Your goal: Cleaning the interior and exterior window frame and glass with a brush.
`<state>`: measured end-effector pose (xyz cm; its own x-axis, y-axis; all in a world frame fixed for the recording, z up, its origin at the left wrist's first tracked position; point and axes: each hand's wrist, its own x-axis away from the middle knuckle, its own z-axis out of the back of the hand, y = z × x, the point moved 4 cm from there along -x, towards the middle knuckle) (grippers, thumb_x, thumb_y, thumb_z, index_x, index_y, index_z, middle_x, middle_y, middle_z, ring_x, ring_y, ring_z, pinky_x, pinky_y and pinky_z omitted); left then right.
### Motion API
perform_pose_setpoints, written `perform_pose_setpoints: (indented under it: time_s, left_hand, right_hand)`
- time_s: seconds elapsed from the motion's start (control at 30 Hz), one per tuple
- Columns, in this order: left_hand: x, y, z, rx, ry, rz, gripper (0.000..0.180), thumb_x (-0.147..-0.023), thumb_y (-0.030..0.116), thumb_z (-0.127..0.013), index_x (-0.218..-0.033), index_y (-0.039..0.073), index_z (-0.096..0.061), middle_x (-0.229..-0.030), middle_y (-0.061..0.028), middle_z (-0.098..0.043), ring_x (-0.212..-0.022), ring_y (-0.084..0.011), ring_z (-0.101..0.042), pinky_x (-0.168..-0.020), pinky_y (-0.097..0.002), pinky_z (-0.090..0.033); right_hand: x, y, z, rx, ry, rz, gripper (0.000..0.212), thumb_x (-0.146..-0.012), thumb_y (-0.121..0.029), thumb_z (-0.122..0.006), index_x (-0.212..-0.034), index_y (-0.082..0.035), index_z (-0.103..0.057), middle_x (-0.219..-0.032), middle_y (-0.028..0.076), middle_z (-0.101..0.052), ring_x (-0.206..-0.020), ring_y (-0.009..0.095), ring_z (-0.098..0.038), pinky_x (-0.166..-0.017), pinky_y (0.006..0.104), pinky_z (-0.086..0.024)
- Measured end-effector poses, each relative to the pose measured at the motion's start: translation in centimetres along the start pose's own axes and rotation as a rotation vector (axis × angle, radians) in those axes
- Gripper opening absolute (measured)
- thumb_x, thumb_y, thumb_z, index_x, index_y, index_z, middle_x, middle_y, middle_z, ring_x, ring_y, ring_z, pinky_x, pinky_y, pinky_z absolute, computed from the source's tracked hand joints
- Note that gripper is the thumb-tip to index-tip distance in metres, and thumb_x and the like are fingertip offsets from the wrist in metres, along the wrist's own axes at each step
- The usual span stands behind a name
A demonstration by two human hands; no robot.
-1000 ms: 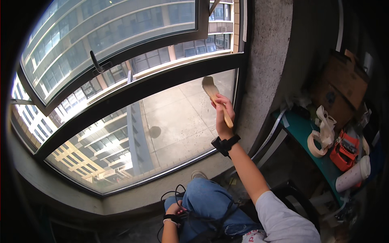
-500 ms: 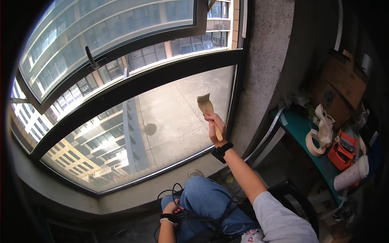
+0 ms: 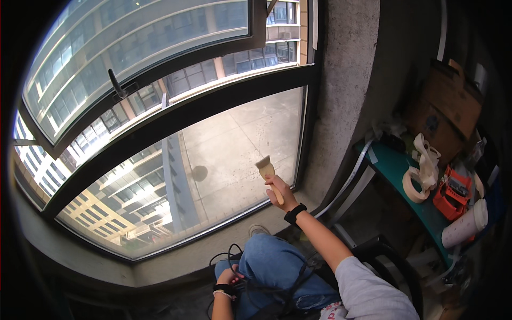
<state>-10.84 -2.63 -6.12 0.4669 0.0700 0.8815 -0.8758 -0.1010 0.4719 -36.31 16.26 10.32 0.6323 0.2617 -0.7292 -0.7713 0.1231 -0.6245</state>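
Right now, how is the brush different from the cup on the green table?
The brush is gripped in the right hand, in front of the window; the cup is on the green table, with no hand on it. The brush is flat with a slim handle, while the cup is round and wider. The brush is tan with greyish bristles; the cup is pale pinkish with a lighter lid. Both look light-coloured.
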Motion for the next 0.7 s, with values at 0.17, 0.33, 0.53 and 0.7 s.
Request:
perform_pose_setpoints:
  time_s: [0.17, 0.33, 0.53, 0.7]
  left_hand:
    - [-1.0, -0.8, 0.8, -0.057, -0.005, -0.081, 0.019, -0.077, 0.013, -0.043, -0.095, 0.011, -0.05, -0.055, -0.0011, -0.053, -0.037, -0.0042, -0.034, -0.032, -0.0172, -0.025]
    - [1.0, 0.2, -0.1, -0.002, 0.03, 0.035, 0.017, -0.077, 0.012, -0.042, -0.092, 0.011, -0.05, -0.053, -0.0007, -0.051, -0.036, -0.0041, -0.033, -0.032, -0.0173, -0.024]
    - [0.2, -0.2, 0.1, -0.045, 0.043, -0.075, 0.037, -0.077, 0.039, -0.037, -0.064, 0.007, -0.049, -0.055, -0.0029, -0.051, -0.034, -0.0065, -0.03, -0.032, -0.0185, -0.024]
    - [-0.2, -0.4, 0.3, -0.008, 0.014, -0.053, 0.022, -0.08, 0.027, -0.036, -0.084, 0.009, -0.048, -0.055, -0.002, -0.052, -0.034, -0.0053, -0.033, -0.031, -0.0172, -0.025]
  right_hand:
    - [0.9, -1.2, -1.2, 0.049, -0.122, -0.047, 0.01, -0.07, -0.007, -0.05, -0.077, 0.0, -0.05, -0.088, 0.017, -0.052, -0.079, 0.032, -0.053, -0.067, 0.0324, -0.045]
    - [-5.6, -11.0, -0.8, -0.088, 0.087, 0.289, 0.016, -0.069, -0.008, -0.048, -0.083, -0.001, -0.048, -0.098, 0.018, -0.046, -0.074, 0.025, -0.054, -0.063, 0.0294, -0.047]
    - [-10.7, -14.9, -3.3, -0.13, -0.022, 0.45, 0.02, -0.069, -0.006, -0.05, -0.087, -0.001, -0.045, -0.1, 0.017, -0.044, -0.073, 0.029, -0.054, -0.062, 0.0294, -0.047]
    - [-9.6, -14.3, -3.8, 0.039, -0.004, 0.497, 0.012, -0.07, -0.001, -0.05, -0.082, 0.0, -0.05, -0.102, 0.017, -0.05, -0.072, 0.026, -0.057, -0.061, 0.028, -0.049]
